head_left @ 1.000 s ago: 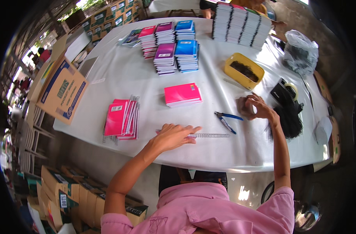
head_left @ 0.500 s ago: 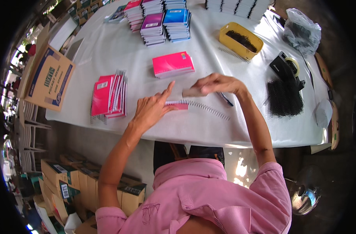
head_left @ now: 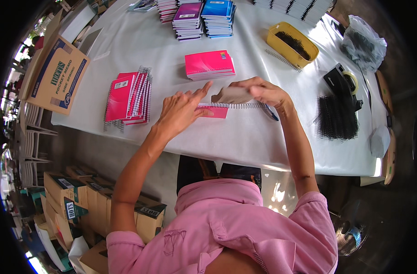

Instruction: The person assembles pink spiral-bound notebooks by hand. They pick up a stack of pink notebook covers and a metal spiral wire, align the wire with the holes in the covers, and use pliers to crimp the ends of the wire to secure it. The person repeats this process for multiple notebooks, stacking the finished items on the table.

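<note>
My left hand (head_left: 178,112) holds a small pink notebook (head_left: 217,113) near the table's front edge, thumb on its cover and index finger stretched out. A thin wire spiral (head_left: 248,106) runs along the notebook's top edge and sticks out past its right end. Just above it, my right hand (head_left: 268,92) grips a brownish-grey flat piece (head_left: 231,95), blurred by motion, whose kind I cannot make out. A pen (head_left: 271,113) lies beneath the right hand. Beyond both hands sits a stack of pink notebooks (head_left: 208,64). Pink notebooks with spirals (head_left: 119,100) are piled at the left.
A yellow tray (head_left: 286,51) with dark contents stands at the back right, a loose spiral (head_left: 283,60) beside it. Farther right are a black tape dispenser (head_left: 336,82), a heap of black spirals (head_left: 337,118) and a plastic bag (head_left: 363,43). Purple notebooks (head_left: 188,23) and blue notebooks (head_left: 218,20) stand behind.
The spiral's protruding part has become shorter and lies straighter, level with the notebook. My right hand has shifted slightly with the flat piece. The whole view has tilted a little.
</note>
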